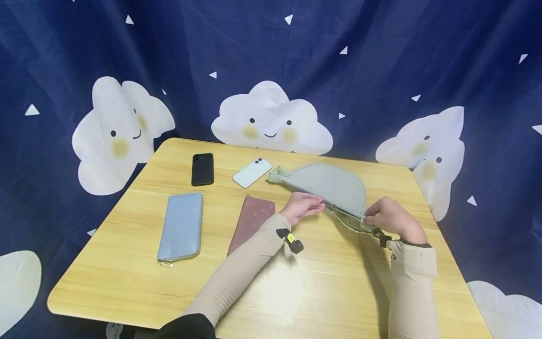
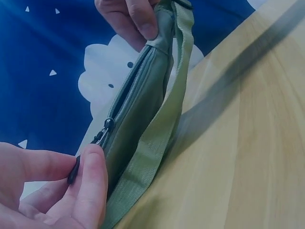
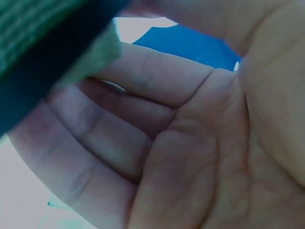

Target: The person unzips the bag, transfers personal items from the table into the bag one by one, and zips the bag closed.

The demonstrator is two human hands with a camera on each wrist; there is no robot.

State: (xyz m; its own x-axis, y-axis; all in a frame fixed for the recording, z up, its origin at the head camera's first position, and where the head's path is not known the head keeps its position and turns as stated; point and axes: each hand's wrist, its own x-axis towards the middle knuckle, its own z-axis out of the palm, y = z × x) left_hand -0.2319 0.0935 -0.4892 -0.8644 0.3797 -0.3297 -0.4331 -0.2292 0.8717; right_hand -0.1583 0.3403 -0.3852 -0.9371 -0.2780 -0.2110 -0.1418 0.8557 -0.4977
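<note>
- Between and beyond the two hands: bag [image 1: 326,183], grey-green and half-moon in outline, broad panel upward, zipped edge toward the person
- At the middle of that edge: left hand [image 1: 299,207], thumb and forefinger brought together on the black pull [image 2: 74,171], which they pinch
- At the bag's right end: right hand [image 1: 391,217], fingers curled, the end gripped between thumb and fingers; in the right wrist view, palm and bent fingers fill most of the field, blurred green fabric at upper left
- From left fingertips toward right hand: zip [image 2: 138,78], teeth parted in a narrow dark slit; slider [image 2: 108,125] just ahead of the left fingertips
- Along the bag's near side, between the hands: strap [image 2: 157,143], pale green, in a loose curve
- Beyond the left hand, to its left: white phone [image 1: 252,173], lenses up, just beside the bag's left tip
- Farther left: black phone [image 1: 203,169]
- Just left of the left hand: red wallet [image 1: 254,219], partly hidden by the forearm
- Well left of the left hand: blue wallet [image 1: 182,226]
- Beneath both hands: table [image 1: 322,292], wood-grained
- Beyond both hands: curtain [image 1: 254,42], dark blue, patterned with clouds and triangles
</note>
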